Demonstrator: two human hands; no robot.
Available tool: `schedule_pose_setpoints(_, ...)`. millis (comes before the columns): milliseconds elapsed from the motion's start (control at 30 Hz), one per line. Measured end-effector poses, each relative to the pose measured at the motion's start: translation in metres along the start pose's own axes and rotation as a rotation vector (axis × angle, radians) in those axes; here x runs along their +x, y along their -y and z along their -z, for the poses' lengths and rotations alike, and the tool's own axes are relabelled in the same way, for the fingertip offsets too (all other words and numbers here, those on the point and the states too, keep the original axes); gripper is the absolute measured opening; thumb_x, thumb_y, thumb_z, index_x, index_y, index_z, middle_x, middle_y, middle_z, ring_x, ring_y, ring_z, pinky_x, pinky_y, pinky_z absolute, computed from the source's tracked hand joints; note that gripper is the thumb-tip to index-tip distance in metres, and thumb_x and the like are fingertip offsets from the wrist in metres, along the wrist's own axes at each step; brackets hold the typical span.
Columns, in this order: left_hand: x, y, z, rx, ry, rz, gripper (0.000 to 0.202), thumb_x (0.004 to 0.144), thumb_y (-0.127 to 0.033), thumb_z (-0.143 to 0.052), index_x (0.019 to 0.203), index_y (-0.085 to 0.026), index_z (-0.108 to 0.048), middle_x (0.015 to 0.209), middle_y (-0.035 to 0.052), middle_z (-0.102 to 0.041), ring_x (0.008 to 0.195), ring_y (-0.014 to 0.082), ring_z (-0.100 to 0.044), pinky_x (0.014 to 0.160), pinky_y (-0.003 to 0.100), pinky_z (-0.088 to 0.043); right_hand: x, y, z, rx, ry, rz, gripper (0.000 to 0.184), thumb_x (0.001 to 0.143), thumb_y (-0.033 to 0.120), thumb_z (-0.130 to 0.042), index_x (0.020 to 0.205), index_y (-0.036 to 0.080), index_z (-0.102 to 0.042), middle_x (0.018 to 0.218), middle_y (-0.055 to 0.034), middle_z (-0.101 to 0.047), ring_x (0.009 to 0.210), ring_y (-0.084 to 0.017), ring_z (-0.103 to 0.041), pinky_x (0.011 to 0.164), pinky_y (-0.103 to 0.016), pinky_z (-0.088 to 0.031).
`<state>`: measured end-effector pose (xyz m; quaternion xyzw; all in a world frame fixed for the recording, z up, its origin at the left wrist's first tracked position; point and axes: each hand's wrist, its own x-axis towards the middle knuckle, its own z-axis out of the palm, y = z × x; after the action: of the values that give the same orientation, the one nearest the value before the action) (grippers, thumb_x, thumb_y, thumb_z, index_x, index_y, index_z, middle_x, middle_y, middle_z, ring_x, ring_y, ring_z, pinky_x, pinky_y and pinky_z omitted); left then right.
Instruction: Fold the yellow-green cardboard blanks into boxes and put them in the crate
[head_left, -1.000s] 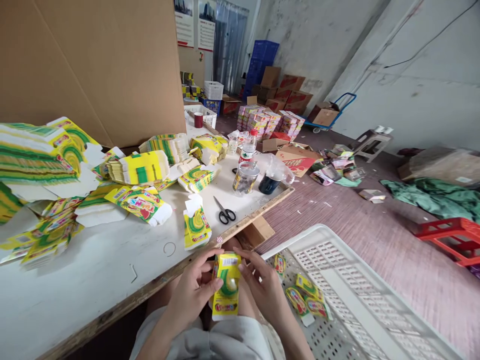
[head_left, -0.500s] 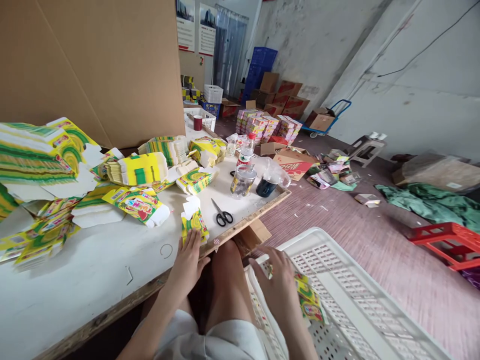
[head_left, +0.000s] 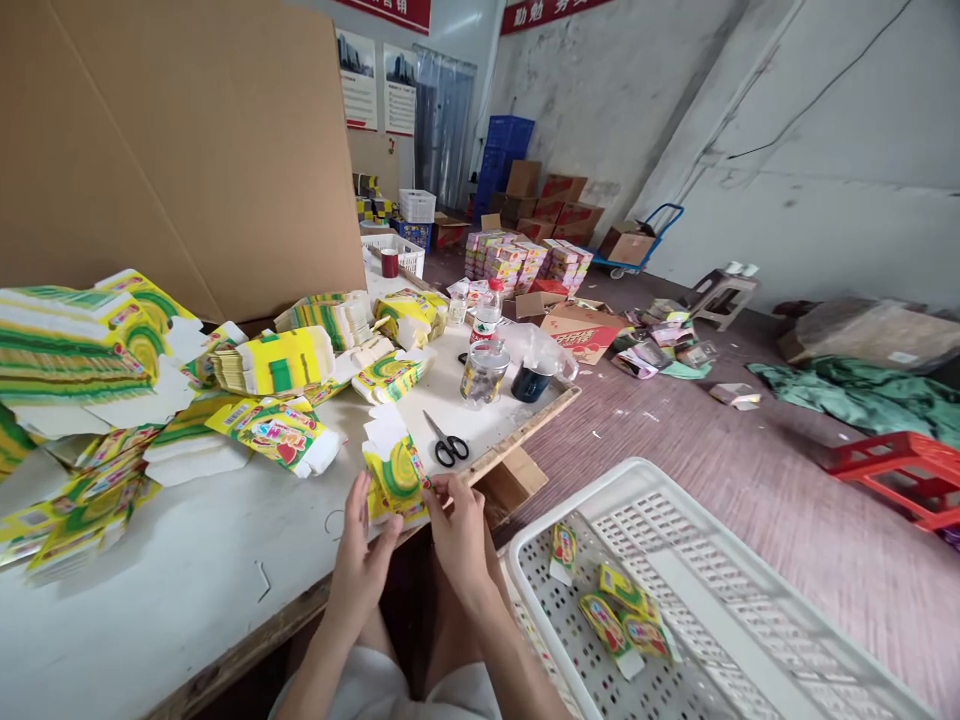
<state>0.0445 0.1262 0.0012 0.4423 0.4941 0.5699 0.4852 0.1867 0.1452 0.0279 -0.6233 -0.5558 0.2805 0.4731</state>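
A yellow and green printed carton with white end flaps raised lies at the table's front edge, between my two hands. My right hand pinches its right edge with thumb and fingertips. My left hand is at the carton's lower left, thumb and fingers apart, the fingertips close against its side. Black-handled scissors lie just beyond the carton. In the white plastic crate to my right are several small cartons of the same print.
Stacked flat cartons and a loose carton cover the table's left side. A clear jar, a red-capped bottle and a dark mug stand near its right edge. A red stool is on the floor.
My right hand has moved left from over the crate to the carton and now grips its edge. My left hand has come off the carton's top to its side.
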Motion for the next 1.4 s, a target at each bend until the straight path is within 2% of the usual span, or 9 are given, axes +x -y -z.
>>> schedule_pose_setpoints(167, -0.007, -0.024, -0.005, -0.470, 0.173, 0.323, 0.061, 0.081, -0.055, -0.073, 0.132, -0.024, -0.060, 0.133, 0.0129, -0.069, 0.130, 0.0368, -0.058, 0.107, 0.050, -0.048, -0.030, -0.001, 0.020, 0.310, 0.119, -0.052, 0.026, 0.092, 0.046, -0.059, 0.098, 0.021, -0.059, 0.076, -0.0038, -0.072, 0.069, -0.021, -0.069, 0.065, -0.033, -0.055)
schedule_pose_setpoints(400, -0.025, -0.040, -0.017, -0.758, 0.481, 0.447, 0.045, 0.085, -0.045, -0.073, 0.125, -0.024, -0.068, 0.124, 0.0108, -0.074, 0.118, 0.0297, -0.067, 0.104, 0.042, -0.050, -0.057, 0.016, 0.049, 0.131, -0.038, 0.119, 0.012, 0.093, 0.032, -0.061, 0.097, 0.023, -0.067, 0.102, -0.0096, -0.073, 0.097, -0.027, -0.067, 0.086, -0.042, -0.052)
schedule_pose_setpoints(500, -0.030, -0.041, -0.018, -0.755, 0.520, 0.504, 0.050, 0.081, -0.042, -0.078, 0.127, -0.024, -0.067, 0.115, 0.0101, -0.077, 0.103, 0.0280, -0.073, 0.092, 0.040, -0.056, -0.051, 0.027, 0.067, -0.100, 0.020, 0.332, 0.032, 0.093, 0.024, -0.061, 0.124, 0.026, -0.061, 0.128, -0.0102, -0.066, 0.120, -0.029, -0.058, 0.100, -0.046, -0.044)
schedule_pose_setpoints(633, -0.033, -0.046, -0.021, -0.739, 0.586, 0.514, 0.048, 0.077, -0.038, -0.083, 0.121, -0.023, -0.071, 0.104, 0.0091, -0.079, 0.095, 0.0272, -0.075, 0.088, 0.038, -0.056, -0.039, 0.034, 0.079, -0.097, 0.184, 0.388, 0.025, 0.094, 0.023, -0.059, 0.119, 0.027, -0.062, 0.111, -0.0060, -0.070, 0.104, -0.024, -0.063, 0.089, -0.038, -0.048)
schedule_pose_setpoints(833, -0.034, -0.049, -0.023, -0.548, 0.480, 0.461, 0.038, 0.084, -0.039, -0.076, 0.119, -0.023, -0.072, 0.105, 0.0088, -0.080, 0.099, 0.0269, -0.074, 0.091, 0.037, -0.055, -0.046, 0.029, 0.068, 0.056, -0.083, 0.208, 0.026, 0.091, 0.035, -0.063, 0.114, 0.022, -0.060, 0.091, -0.0039, -0.064, 0.079, -0.020, -0.058, 0.070, -0.031, -0.049)
schedule_pose_setpoints(967, -0.035, -0.042, -0.026, -0.232, 0.380, 0.291, 0.041, 0.093, -0.046, -0.062, 0.123, -0.019, -0.068, 0.115, 0.0113, -0.076, 0.109, 0.0295, -0.070, 0.095, 0.038, -0.054, -0.057, 0.017, 0.056, 0.132, 0.046, 0.007, 0.025, 0.094, 0.043, -0.060, 0.090, 0.019, -0.064, 0.070, 0.0008, -0.057, 0.062, -0.016, -0.050, 0.056, -0.026, -0.043)
schedule_pose_setpoints(1100, -0.038, -0.035, -0.030, 0.005, 0.338, 0.147, 0.045, 0.094, -0.048, -0.060, 0.129, -0.020, -0.060, 0.131, 0.0136, -0.068, 0.123, 0.0316, -0.062, 0.101, 0.040, -0.051, -0.057, 0.012, 0.056, 0.072, -0.041, -0.003, 0.036, 0.092, 0.043, -0.062, 0.066, 0.021, -0.051, 0.060, 0.0042, -0.046, 0.055, -0.013, -0.042, 0.050, -0.024, -0.035)
schedule_pose_setpoints(1267, -0.040, -0.038, -0.023, -0.039, 0.351, 0.114, 0.068, 0.094, -0.041, -0.062, 0.150, -0.025, -0.027, 0.145, 0.0168, -0.058, 0.130, 0.0301, -0.058, 0.104, 0.042, -0.049, -0.054, 0.018, 0.068, 0.258, 0.051, 0.069, 0.022, 0.095, 0.038, -0.059, 0.110, 0.022, -0.057, 0.082, -0.0020, -0.067, 0.064, -0.015, -0.059, 0.058, -0.025, -0.048)
schedule_pose_setpoints(1400, -0.037, -0.050, -0.011, -0.060, 0.490, 0.167, 0.060, 0.091, -0.038, -0.066, 0.145, -0.026, -0.044, 0.139, 0.0126, -0.063, 0.124, 0.0308, -0.061, 0.101, 0.038, -0.049, -0.053, 0.020, 0.081, 0.243, 0.168, 0.121, 0.031, 0.098, 0.039, -0.055, 0.124, 0.023, -0.058, 0.084, -0.0027, -0.067, 0.065, -0.016, -0.060, 0.060, -0.026, -0.050)
